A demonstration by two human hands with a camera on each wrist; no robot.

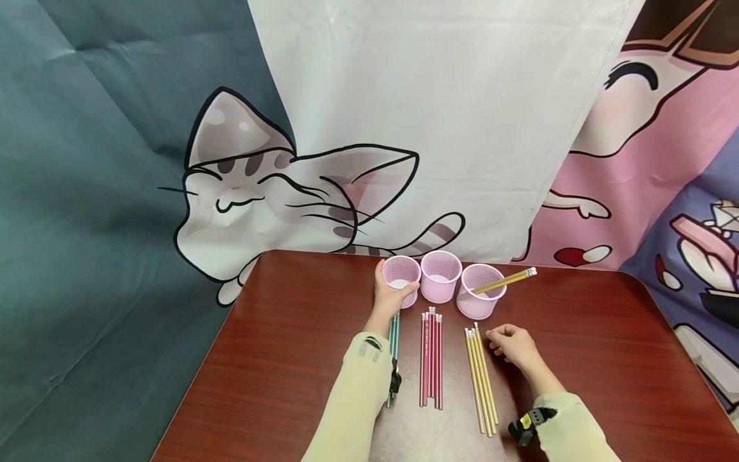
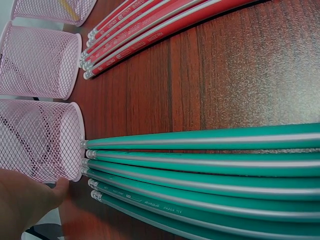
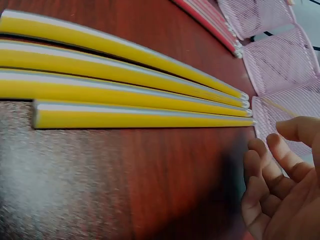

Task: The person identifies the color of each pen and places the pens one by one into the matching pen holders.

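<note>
- Fingers of the left hand grip the left cup, mid-frame; those of the right hand bend loosely, empty.
- Right cup: contains yellow pencils.
- Loose yellow pencils: lower centre-right, beside the right fingertips.

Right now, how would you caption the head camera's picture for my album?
Left hand gripping the leftmost pink cup, right hand beside yellow pencils on a brown table.

Brown table, three pink cups, three pencil groups
</note>
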